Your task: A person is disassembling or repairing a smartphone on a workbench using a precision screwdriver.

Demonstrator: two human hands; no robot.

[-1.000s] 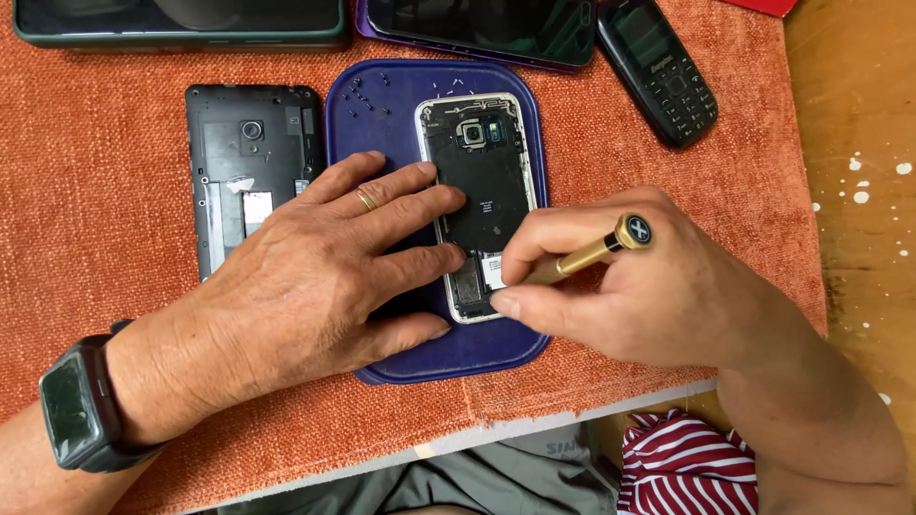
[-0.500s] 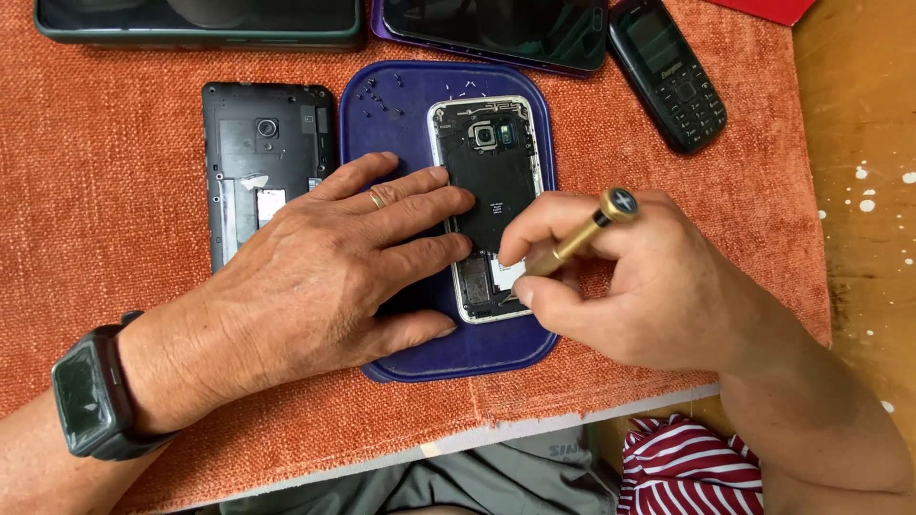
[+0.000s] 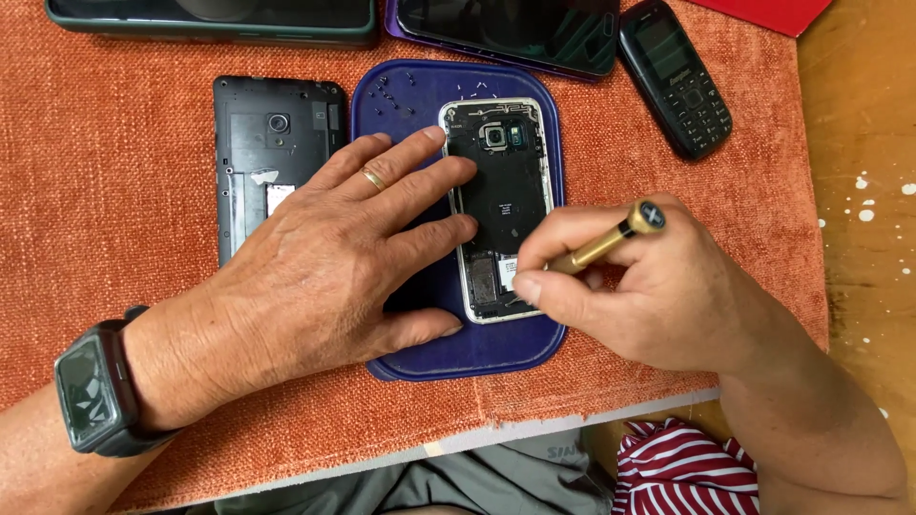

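Observation:
An opened smartphone (image 3: 503,191) with its back cover off lies on a dark blue mat (image 3: 477,348). My left hand (image 3: 324,267) rests flat on the mat, fingertips pressing the phone's left edge; it wears a ring and a dark wristwatch (image 3: 95,391). My right hand (image 3: 639,286) grips a gold-coloured screwdriver (image 3: 611,238), its tip hidden behind my fingers at the phone's lower right part. Several tiny screws (image 3: 391,95) lie at the mat's top left.
Another opened black phone (image 3: 262,143) lies left of the mat on the orange cloth (image 3: 114,191). Two larger dark devices (image 3: 219,14) (image 3: 515,29) and a small black keypad phone (image 3: 676,72) lie along the far side. Wooden surface (image 3: 859,143) at right.
The view has shifted slightly, so everything sits a bit further right and lower. Both hands keep their hold; the screwdriver stays at the phone's lower part.

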